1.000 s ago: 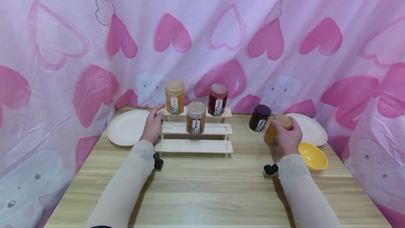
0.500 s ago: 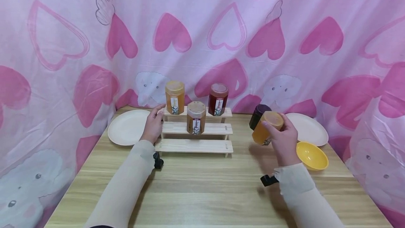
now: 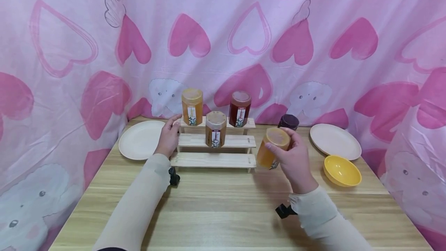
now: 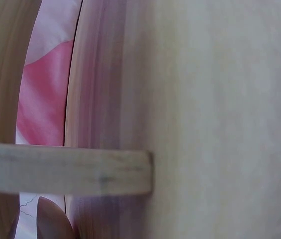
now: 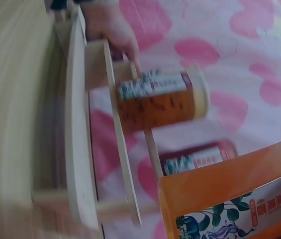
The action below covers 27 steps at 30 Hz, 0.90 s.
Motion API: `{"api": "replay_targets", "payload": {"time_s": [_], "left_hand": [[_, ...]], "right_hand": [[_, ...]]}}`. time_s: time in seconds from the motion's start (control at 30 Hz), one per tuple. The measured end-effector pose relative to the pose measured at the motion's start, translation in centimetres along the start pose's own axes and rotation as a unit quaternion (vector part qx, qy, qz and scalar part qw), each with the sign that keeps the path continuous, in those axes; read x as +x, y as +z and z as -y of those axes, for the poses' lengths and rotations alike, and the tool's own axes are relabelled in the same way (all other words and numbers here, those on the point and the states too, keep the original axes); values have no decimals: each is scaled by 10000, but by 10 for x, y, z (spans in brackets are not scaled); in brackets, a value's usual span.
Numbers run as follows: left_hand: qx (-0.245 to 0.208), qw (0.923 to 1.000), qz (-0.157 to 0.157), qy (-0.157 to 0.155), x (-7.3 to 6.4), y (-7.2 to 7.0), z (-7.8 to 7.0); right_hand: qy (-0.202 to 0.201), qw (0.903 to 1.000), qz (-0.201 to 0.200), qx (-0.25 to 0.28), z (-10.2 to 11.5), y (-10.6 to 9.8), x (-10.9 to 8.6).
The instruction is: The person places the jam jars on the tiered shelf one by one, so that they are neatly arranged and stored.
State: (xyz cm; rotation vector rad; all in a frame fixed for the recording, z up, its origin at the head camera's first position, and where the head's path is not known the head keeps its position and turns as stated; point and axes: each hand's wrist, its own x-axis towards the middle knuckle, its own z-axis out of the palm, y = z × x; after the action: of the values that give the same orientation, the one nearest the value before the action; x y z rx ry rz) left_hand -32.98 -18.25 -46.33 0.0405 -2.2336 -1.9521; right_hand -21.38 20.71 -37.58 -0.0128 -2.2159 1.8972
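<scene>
My right hand (image 3: 296, 160) holds an orange-yellow jar (image 3: 271, 152) with a pale lid, tilted and raised off the table, just right of a three-step wooden rack (image 3: 214, 160). Its white label shows in the right wrist view. At the rack's left end, my left hand (image 3: 168, 138) grips the upper step's edge; one fingertip (image 4: 53, 219) shows in the left wrist view. On the top step stand a yellow jar (image 3: 192, 107) and a dark red jar (image 3: 239, 109). A brown-amber jar (image 3: 215, 130) stands on the middle step.
A dark purple jar (image 3: 288, 121) stands behind my right hand, partly hidden. White plates lie at left (image 3: 139, 140) and right (image 3: 334, 140), and a yellow bowl (image 3: 342, 171) sits before the right plate. A pink heart-patterned curtain (image 3: 223, 30) hangs behind the table (image 3: 216, 212).
My right hand has lifted the orange-yellow jar from beside the dark purple jar and carried it left toward the rack. My left hand has stayed at the rack's left end.
</scene>
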Motion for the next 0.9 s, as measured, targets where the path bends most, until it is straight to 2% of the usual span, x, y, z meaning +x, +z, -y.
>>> {"api": "replay_targets", "payload": {"time_s": [0.27,0.43,0.9], "left_hand": [[-13,10000,34,-2,0,0,1],[49,10000,26,55,-1,0,1],[-23,9999,1,102,-1,0,-2]], "right_hand": [[-154,9987,462,148,3,33,-16],[-79,9965,793,262,4,55,-23],[-310,9905,1257,472,6,124,-33]]}}
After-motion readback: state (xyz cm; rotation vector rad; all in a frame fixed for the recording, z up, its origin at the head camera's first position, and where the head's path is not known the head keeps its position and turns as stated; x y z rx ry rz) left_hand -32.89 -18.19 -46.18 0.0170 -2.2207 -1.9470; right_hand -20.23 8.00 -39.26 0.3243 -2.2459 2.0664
